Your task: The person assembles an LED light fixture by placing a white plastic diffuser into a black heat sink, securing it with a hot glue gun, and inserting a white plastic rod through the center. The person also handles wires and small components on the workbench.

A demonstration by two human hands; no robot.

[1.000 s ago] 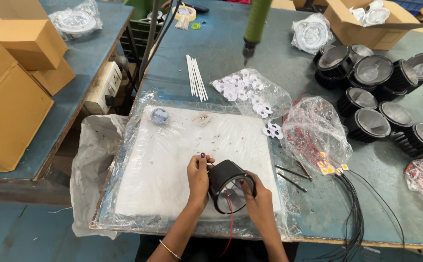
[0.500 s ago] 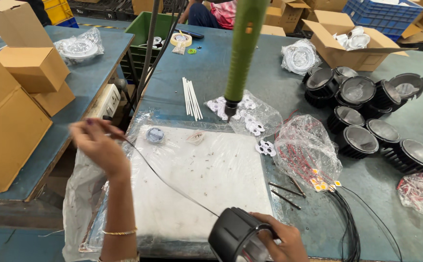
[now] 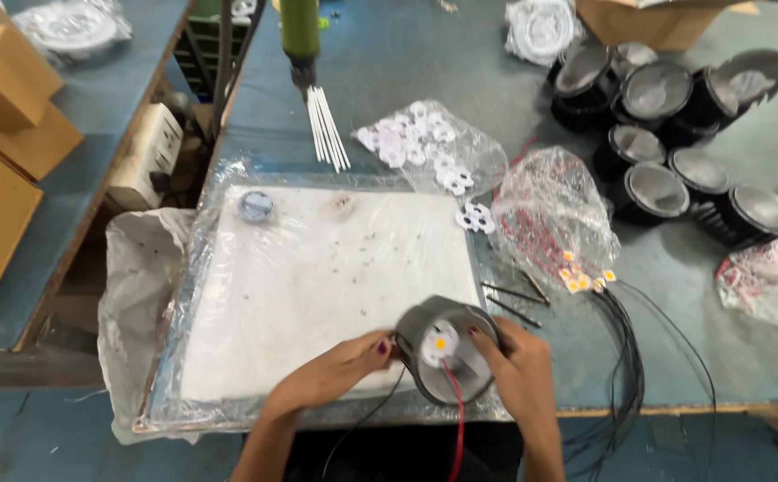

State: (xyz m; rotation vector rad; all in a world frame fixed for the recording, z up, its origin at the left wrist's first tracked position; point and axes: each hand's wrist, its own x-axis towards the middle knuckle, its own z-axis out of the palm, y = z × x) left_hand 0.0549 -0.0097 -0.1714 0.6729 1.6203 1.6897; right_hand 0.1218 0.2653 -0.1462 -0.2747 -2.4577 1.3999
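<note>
Stacking up along the left edge of the frame, plain brown cardboard boxes (image 3: 1, 134) sit on a side bench, cut off by the border, with a clear bag of pale round parts (image 3: 72, 27) above them at the upper left. A beige socket block (image 3: 144, 156) lies in the gap between the benches. Right of it, a crumpled clear plastic sheet (image 3: 135, 286) wraps a white work board (image 3: 318, 268), which carries a small round blue-grey disc (image 3: 256, 206) near its upper left corner.

At the lower middle, the left hand (image 3: 340, 370) reaches in with fingers loosely curled, thumb and forefinger pinched at the rim of a dark round lamp housing (image 3: 447, 350); whether they grip a thin black wire (image 3: 362, 428) there is hard to tell. The housing rests tilted at the board's lower right edge, showing a white inner plate with a small yellow chip, and a red wire (image 3: 454, 419) hanging down from it. The right hand (image 3: 518, 366) cups the housing's right side, fingers wrapped around its wall.

Above, a green hanging tool (image 3: 300, 36) is cut off by the top edge, with white sticks (image 3: 326, 125) beneath it. A clear bag of white star-shaped plates (image 3: 429, 152) lies at upper middle, then a bag of red wires (image 3: 554, 214) with black leads (image 3: 625, 357) trailing off the table's edge. Dark housings with silvery reflectors (image 3: 674, 125) crowd the upper right, below a partly hidden cardboard box (image 3: 657, 18). Another clear bag (image 3: 768, 281) sits at the right edge, its contents indistinct.
</note>
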